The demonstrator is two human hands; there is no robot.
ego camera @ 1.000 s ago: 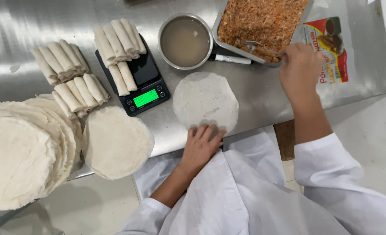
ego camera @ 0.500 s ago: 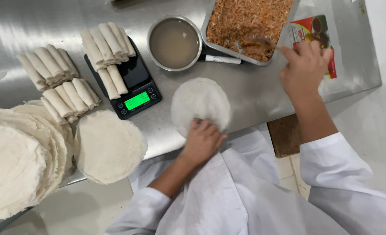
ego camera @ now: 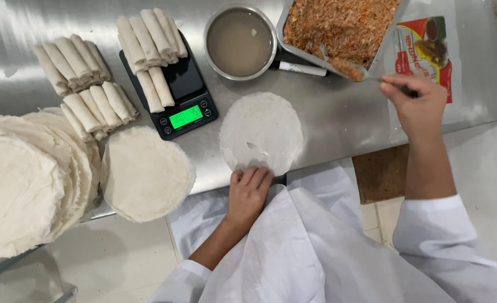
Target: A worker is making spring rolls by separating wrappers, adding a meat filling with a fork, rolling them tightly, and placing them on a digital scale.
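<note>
While flat on steel: wrapper (ego camera: 261, 132) looks thin, soft, tearable; hold its 6 o'clock edge.
Left hand (ego camera: 248, 193): fingers flat, pinning it.
Right hand (ego camera: 417, 104): closed around spoon (ego camera: 352, 70).

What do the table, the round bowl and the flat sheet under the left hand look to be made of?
Table: brushed steel, going by its grey sheen and streaked glare. Bowl: likely the same metal, with a bright polished rim. Round sheet under the left hand: thin, matt white dough wrapper, probably flour-based, with a small tear.
</note>
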